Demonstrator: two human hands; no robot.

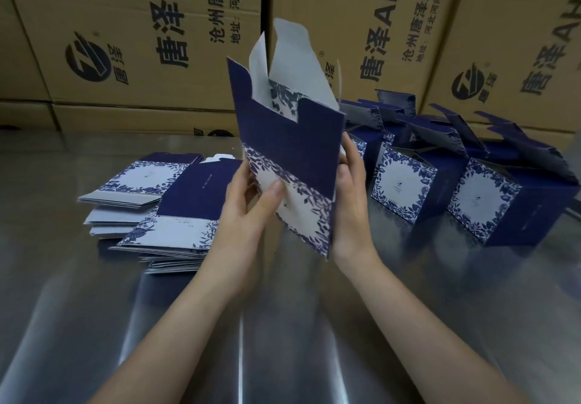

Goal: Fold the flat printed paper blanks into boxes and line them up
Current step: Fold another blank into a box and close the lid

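Note:
I hold one flat blue-and-white printed blank (287, 149) upright above the metal table (283, 325), its white flaps pointing up. My left hand (251, 202) grips its lower left edge, thumb pressed on the flowered front. Along the right edge my right hand (350, 196) holds it, fingers curled behind. To the left lies a stack of flat blanks (166, 208). On the right stand several folded boxes (490, 196) in a row with their top flaps open.
Large brown cardboard cartons (141, 35) with black print form a wall right behind the table. The folded boxes reach close to the table's right edge.

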